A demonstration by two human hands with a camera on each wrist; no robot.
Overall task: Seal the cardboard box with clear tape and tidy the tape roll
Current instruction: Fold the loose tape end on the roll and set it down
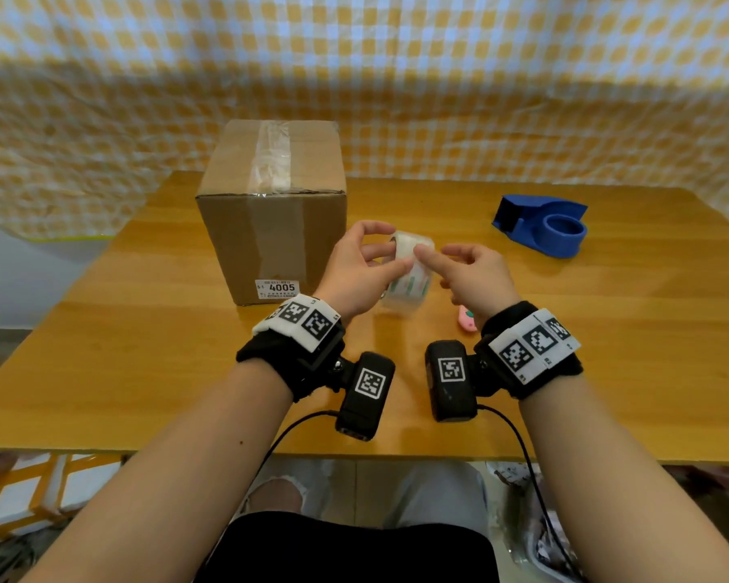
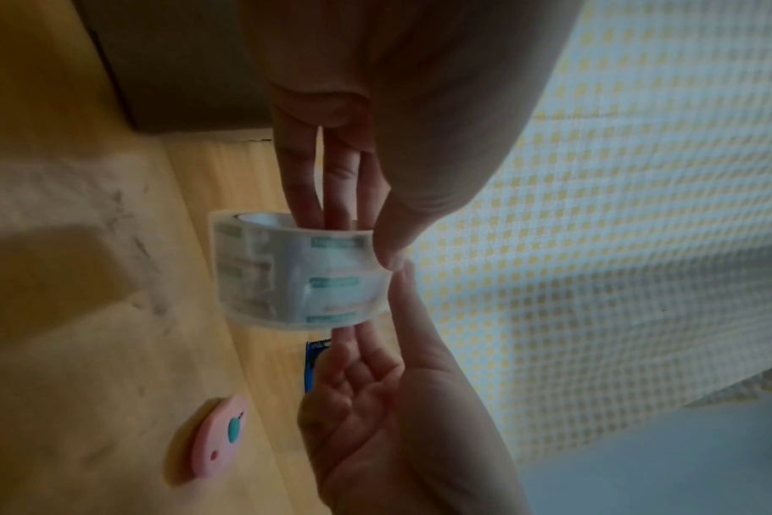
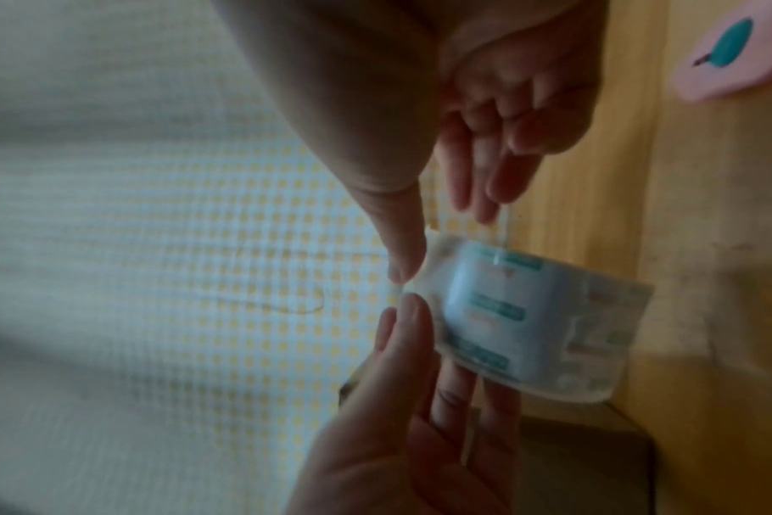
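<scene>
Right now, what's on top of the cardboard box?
A strip of clear tape runs along the top of the cardboard box and folds down its front face. Nothing else sits there. The flap seam beneath is covered by the tape, so I can't see it.

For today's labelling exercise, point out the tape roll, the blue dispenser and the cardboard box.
tape roll (image 2: 296,275), left wrist view, printed outer face.
blue dispenser (image 1: 541,225), head view, body.
cardboard box (image 1: 270,241), head view, front face.
</scene>
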